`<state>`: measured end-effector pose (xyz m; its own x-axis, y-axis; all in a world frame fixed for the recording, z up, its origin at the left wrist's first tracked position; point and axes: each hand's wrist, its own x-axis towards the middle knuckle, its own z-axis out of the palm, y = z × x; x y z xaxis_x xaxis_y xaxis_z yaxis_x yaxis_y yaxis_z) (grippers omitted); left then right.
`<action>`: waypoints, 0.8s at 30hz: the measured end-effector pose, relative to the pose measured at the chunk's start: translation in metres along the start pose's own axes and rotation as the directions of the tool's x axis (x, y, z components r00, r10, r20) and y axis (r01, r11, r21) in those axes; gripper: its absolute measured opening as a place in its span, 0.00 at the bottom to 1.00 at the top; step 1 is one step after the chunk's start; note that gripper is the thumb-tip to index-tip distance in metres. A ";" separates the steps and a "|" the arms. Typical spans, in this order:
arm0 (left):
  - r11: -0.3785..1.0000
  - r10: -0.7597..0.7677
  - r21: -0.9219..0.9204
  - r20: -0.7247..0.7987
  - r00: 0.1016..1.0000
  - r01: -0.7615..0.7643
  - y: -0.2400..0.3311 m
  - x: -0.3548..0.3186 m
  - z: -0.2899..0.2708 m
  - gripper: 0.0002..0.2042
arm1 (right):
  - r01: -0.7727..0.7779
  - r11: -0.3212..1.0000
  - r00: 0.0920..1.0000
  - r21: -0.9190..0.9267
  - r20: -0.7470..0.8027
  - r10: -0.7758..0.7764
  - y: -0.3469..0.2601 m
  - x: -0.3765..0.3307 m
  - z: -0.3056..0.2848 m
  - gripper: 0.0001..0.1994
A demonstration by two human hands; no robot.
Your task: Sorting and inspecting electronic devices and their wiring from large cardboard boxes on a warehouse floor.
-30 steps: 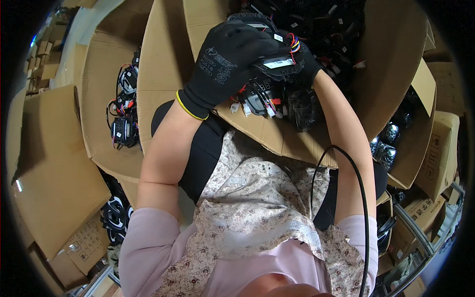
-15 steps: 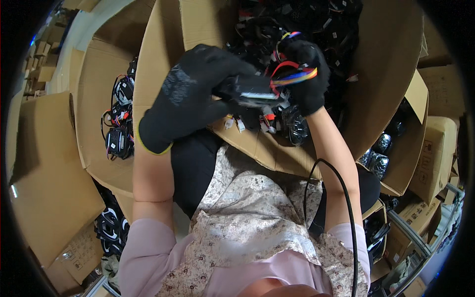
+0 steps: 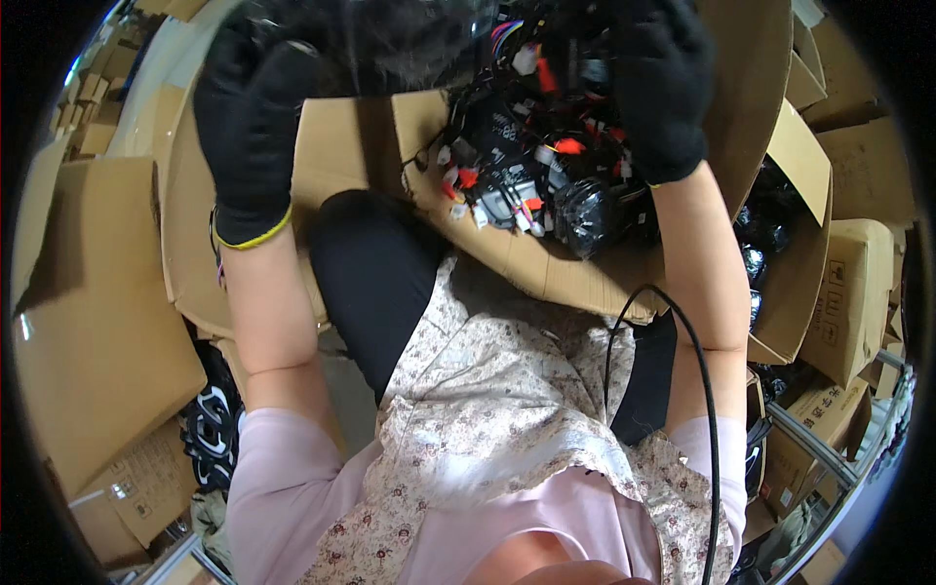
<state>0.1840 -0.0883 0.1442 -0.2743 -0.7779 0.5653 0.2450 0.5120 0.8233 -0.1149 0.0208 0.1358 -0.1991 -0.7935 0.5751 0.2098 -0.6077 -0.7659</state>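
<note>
My left hand [image 3: 252, 117], in a black glove with a yellow-edged cuff, is raised at the upper left. Its thumb is pressed to its fingers on the edge of a shiny dark plastic sheet [image 3: 400, 44], which stretches rightward along the top. My right hand [image 3: 663, 93], gloved too, is held over the right side of an open cardboard box [image 3: 575, 278]; its fingers run into the dark top area, so their grip is hidden. Between and below the hands lie black electronic units with wires [image 3: 502, 146], showing red and white connectors. A film-wrapped black bundle [image 3: 585, 216] sits at the near edge.
Black wrapped bundles [image 3: 756, 258] fill another carton at right. A closed carton [image 3: 848, 292] stands beyond it, next to a metal rail [image 3: 809, 439]. Large cardboard flaps [image 3: 97, 322] rise at left. A black cable [image 3: 697, 390] hangs in front of my right arm.
My hands have moved apart and upward. The black unit and ribbon of coloured wires between them are no longer in them to be seen. A dark plastic sheet now shows at the top.
</note>
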 end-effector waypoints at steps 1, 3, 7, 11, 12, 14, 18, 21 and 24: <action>0.988 0.156 0.001 0.137 0.978 -0.157 0.013 0.002 0.003 0.18 | 0.087 0.959 0.986 -0.269 -0.114 -0.121 0.003 0.007 0.001 0.11; 0.859 0.275 0.435 0.056 0.960 -0.271 0.024 0.000 -0.009 0.20 | 0.239 0.947 0.955 -0.213 -0.126 -0.269 -0.010 0.024 0.011 0.10; 0.983 0.091 -0.158 -0.025 0.995 -0.094 0.068 0.002 -0.002 0.22 | 0.382 0.917 0.911 -0.115 -0.120 -0.395 -0.050 0.045 0.037 0.10; 0.983 0.010 -0.180 -0.171 0.985 -0.041 0.083 -0.004 -0.021 0.21 | 0.328 0.945 0.944 -0.008 0.042 -0.328 -0.048 0.050 0.045 0.11; 0.982 0.020 -0.183 -0.172 0.985 -0.052 0.086 -0.005 -0.020 0.21 | 0.281 0.958 0.951 0.060 0.117 -0.287 -0.046 0.046 0.049 0.11; 0.987 -0.030 -0.161 -0.095 0.995 0.015 0.067 -0.006 -0.015 0.20 | 0.097 0.951 0.993 -0.295 -0.033 -0.111 -0.034 0.027 0.045 0.11; 0.901 -0.352 -0.296 -0.077 0.933 0.316 0.084 -0.020 -0.044 0.20 | -0.293 0.939 0.955 -0.181 -0.011 0.296 0.025 -0.035 0.030 0.13; 0.863 -0.467 -0.155 0.121 0.876 0.481 0.063 -0.026 -0.073 0.19 | -0.095 0.850 0.984 -0.518 0.081 0.159 0.061 -0.070 0.012 0.14; 0.850 -0.524 -0.001 0.086 0.847 0.526 0.062 -0.042 -0.084 0.19 | -0.380 0.861 0.923 -0.338 -0.074 0.378 0.079 -0.098 -0.008 0.17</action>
<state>0.2889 -0.0546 0.1678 -0.4410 -0.8960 0.0515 0.0653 0.0253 0.9975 -0.0865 0.0510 0.0165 -0.1751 -0.9596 0.2201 -0.0669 -0.2115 -0.9751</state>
